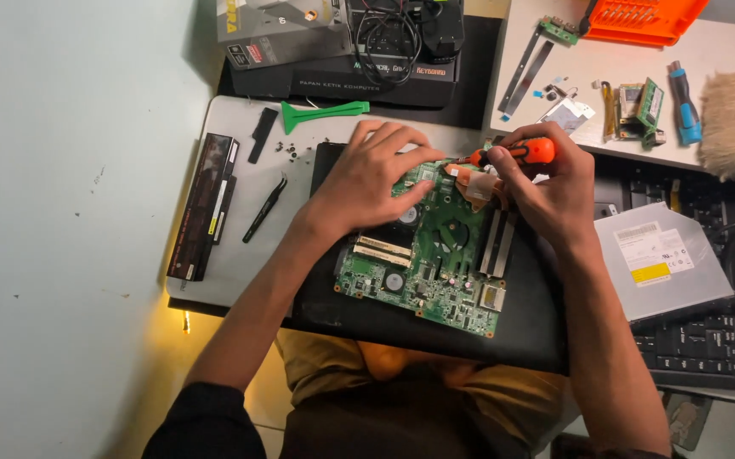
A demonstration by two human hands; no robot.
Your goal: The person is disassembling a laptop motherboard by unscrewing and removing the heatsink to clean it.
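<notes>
One green motherboard (435, 255); left hand (367, 183) fingers spread flat on it; right hand (550, 183) clamped on one orange screwdriver (525, 153).

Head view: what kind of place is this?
Likely an electronics repair bench. A bare green circuit board lies under both hands, the right hand holds an orange screwdriver, with a removed optical drive alongside.

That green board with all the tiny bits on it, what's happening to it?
A person is working on a green circuit board lying on a black laptop shell. The left hand presses flat on the board's top corner. The right hand holds an orange screwdriver, its tip at the board's upper edge. A green pry tool lies nearby.
</notes>
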